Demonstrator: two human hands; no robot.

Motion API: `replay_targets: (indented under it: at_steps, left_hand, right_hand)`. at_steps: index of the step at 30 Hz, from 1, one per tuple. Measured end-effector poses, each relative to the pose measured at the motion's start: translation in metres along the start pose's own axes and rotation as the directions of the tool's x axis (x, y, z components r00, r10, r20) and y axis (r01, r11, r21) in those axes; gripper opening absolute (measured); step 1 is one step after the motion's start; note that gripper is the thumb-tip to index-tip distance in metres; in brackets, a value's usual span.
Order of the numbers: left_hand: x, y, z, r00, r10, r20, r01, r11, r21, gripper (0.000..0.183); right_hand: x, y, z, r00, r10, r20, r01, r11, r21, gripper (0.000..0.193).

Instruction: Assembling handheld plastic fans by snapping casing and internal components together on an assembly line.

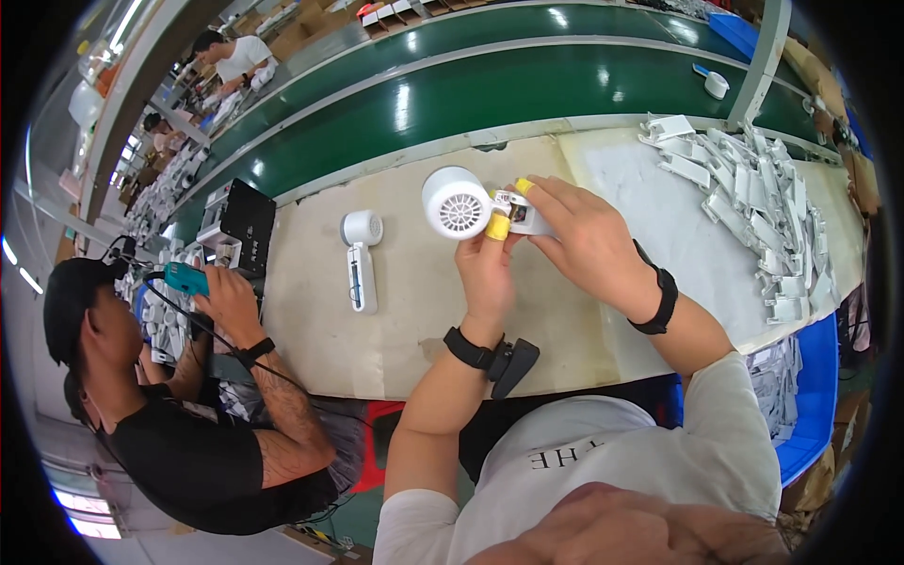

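Note:
Over the middle of the worktable (405, 348) I hold a white handheld fan (457, 202), its round head with a slotted grille pointing left. My left hand (487, 268) is closed on it from below, near the neck where the head meets the handle. From the right, my right hand (589, 231) wraps the short white handle, hiding most of it. Yellow finger covers show on both hands. Between the fingers, the neck shows small inner parts, too small to name. To the left lies another white handheld fan (361, 278), its handle uncovered with a blue-and-dark strip inside.
White plastic shells (753, 207) are heaped at the right. Below them stands a blue bin (817, 405) with more pieces. A green conveyor belt (452, 89) runs behind, carrying a white fan (716, 85). At the left, a co-worker holds a teal electric screwdriver (185, 278) near a black box (240, 226).

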State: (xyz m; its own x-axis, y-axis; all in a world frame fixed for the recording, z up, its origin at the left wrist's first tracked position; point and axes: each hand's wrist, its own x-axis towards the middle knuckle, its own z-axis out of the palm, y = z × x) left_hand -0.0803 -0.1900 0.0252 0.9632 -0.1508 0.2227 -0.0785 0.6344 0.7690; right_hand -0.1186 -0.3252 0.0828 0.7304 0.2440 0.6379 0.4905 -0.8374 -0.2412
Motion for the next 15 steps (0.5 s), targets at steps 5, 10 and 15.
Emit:
replay_targets:
  at_steps: [5,10,15]
  left_hand:
    - [-0.004,0.001,0.002,0.999,0.041,-0.015,-0.042,0.997,-0.067,0.033]
    - [-0.008,-0.004,0.002,0.999,0.043,-0.020,-0.045,0.996,-0.083,0.034]
    - [-0.012,-0.011,0.008,0.997,0.051,-0.049,-0.054,0.997,-0.049,0.033]
  right_hand:
    - [-0.004,-0.002,0.002,0.999,-0.022,-0.025,0.022,1.000,-0.003,0.058]
    - [-0.003,-0.002,0.005,0.997,-0.054,-0.061,0.055,0.998,0.024,0.058]
    - [-0.003,-0.003,0.013,0.997,0.028,-0.066,-0.020,0.992,0.123,0.057]
